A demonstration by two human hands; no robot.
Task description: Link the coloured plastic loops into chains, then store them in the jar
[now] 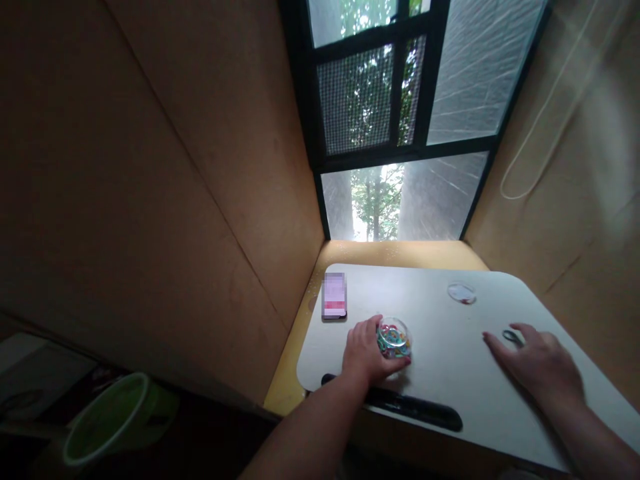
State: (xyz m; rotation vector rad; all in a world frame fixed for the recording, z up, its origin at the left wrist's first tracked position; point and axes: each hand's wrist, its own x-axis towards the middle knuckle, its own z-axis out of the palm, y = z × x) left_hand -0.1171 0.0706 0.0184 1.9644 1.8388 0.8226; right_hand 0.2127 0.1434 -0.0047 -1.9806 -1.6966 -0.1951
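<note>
A clear round jar (394, 339) stands on the white tabletop, full of small multicoloured pieces that look like loops or clips. My left hand (367, 350) is wrapped around its left and near sides, with the thumb along the front. Over at the right of the tabletop, my right hand (543, 363) hovers or rests with thumb and fingers spread apart. Between them shows a small dark looped item (513, 338), perhaps a scissor handle; the hand hides the rest of it. Farther back lies a clear round lid (461, 293).
A phone (335, 295) lies at the tabletop's (430, 380) left back corner. The front edge has a black strip (415, 407). Wooden walls flank the table, with a window (405, 120) behind. A green bin (113, 417) stands low at the left; a cord loop (520, 197) hangs right.
</note>
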